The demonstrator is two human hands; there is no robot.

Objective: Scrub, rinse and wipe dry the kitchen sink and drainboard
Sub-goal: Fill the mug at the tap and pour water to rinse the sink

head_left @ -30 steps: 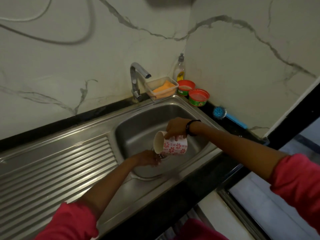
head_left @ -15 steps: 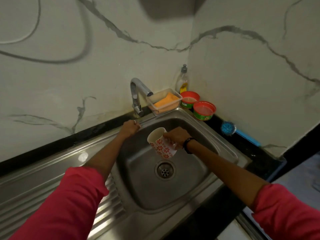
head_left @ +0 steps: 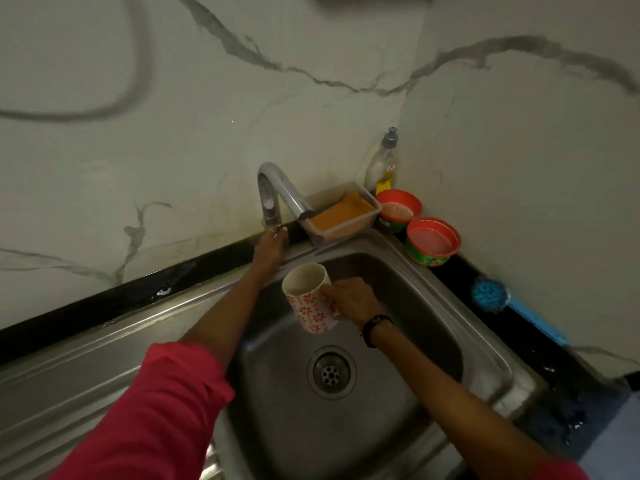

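A steel sink with a round drain fills the middle of the view, and its ribbed drainboard runs off to the left. My right hand grips a white mug with red flowers over the basin, tilted with its mouth toward the chrome tap. My left hand reaches to the tap's base, fingers around the valve there. No water shows from the spout.
A clear tray with an orange sponge sits behind the sink, beside a soap bottle and two red tubs. A blue scrub brush lies on the black counter at right. Marble walls close in behind and right.
My left hand rose from the drain to the tap's base. My right hand lifted the mug from low in the basin up under the spout. The camera moved closer.
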